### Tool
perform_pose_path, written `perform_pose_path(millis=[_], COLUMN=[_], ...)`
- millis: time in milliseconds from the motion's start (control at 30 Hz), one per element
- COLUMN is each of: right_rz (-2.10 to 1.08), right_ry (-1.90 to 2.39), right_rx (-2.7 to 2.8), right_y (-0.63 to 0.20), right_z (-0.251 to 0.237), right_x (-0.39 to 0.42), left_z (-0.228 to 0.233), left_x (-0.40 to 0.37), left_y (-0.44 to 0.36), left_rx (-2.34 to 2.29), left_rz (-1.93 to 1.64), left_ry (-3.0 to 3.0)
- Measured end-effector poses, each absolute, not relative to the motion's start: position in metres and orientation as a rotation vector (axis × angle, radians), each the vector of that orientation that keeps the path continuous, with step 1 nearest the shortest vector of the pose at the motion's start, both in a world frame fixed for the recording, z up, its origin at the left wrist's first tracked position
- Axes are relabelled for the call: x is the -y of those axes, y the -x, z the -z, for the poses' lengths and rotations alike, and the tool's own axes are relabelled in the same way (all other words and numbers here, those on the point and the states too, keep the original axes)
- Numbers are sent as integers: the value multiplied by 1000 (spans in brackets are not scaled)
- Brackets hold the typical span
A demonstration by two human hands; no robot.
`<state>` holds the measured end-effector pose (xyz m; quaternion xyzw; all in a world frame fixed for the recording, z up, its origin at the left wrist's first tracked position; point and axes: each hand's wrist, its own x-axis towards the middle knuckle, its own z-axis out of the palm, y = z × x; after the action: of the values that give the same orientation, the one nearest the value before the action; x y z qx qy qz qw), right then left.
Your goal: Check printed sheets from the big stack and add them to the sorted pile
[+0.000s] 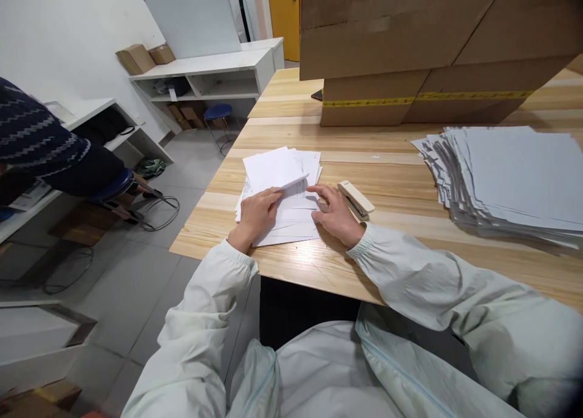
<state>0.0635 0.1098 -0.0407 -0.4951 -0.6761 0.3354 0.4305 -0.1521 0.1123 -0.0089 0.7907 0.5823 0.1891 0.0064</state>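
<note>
Lengthwise away from the body, papers [293,203] under left hand [258,215], grip unclear; right hand [337,215], grip apart.

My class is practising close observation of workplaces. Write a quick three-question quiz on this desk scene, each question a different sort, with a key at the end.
1. True or false: the left hand is touching the white papers.
2. Where does the stapler lie in relation to the right hand?
A) on its left
B) on its right
C) held in it
3. Fill in the colour: a strip of ____ tape runs across the lower cardboard boxes on the table.

Key: 1. True. 2. B. 3. Yellow.
</note>
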Motion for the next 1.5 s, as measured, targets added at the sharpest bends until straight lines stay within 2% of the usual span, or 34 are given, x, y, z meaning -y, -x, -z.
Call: perform_pose_path(millis=[300,533,1000,1200,1367,1500], right_rz=[-777,-947,-980,-894,-637,-955], right_ry=[1212,1226,1242,1255,1080,961], right_rx=[1594,1526,1458,1357,1379,1403], right_y=[-57,-63,-59,-57,-54,-59], right_z=[38,42,38,35,9,-15], right_x=[-118,-116,-120,-117,-93,-83], left_z=[2,0,3,13,4,-1], left_x=[-109,-109,-109,-117,-104,-60], left_y=[146,145,144,149,155,151], left_rx=[-1841,-1903,-1915,-1959,-2063,-1976], left_rz=[-548,-469,-532,-772,-1292,-1460], left_ry=[-2414,-2413,-2396,-2296,-2240,-2531])
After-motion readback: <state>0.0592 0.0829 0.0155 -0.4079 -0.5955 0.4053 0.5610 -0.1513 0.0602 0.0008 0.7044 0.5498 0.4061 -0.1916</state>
